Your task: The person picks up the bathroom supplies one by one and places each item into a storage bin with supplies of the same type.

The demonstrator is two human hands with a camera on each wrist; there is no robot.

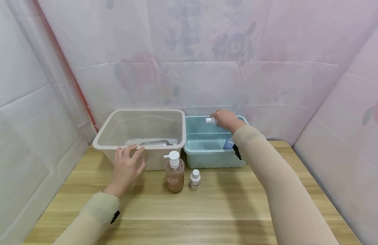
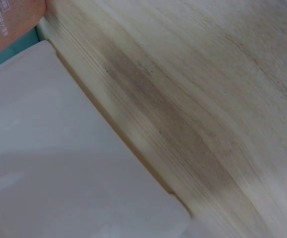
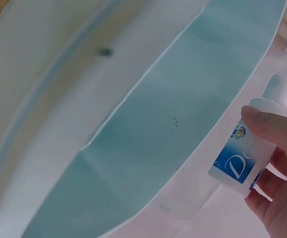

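Beige bin (image 1: pixel 115 136) w/ white item; blue bin (image 1: pixel 207 160) under bottle (image 3: pixel 247 148) in right hand (image 1: pixel 227 120).

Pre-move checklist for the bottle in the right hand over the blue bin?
1. Grip: right hand holds the white bottle with thumb and fingers round it: ok.
2. Position: hand and bottle are above the blue bin, near its back rim: ok.
3. Bin floor under the bottle: bare in the right wrist view: ok.
4. Bottle cap on: ok; sealed tight: cannot tell.
5. Left hand rests with straight fingers against the beige bin, apart from the blue one: ok.
6. Pump bottle and small bottle stand upright on the table, outside both bins: ok.
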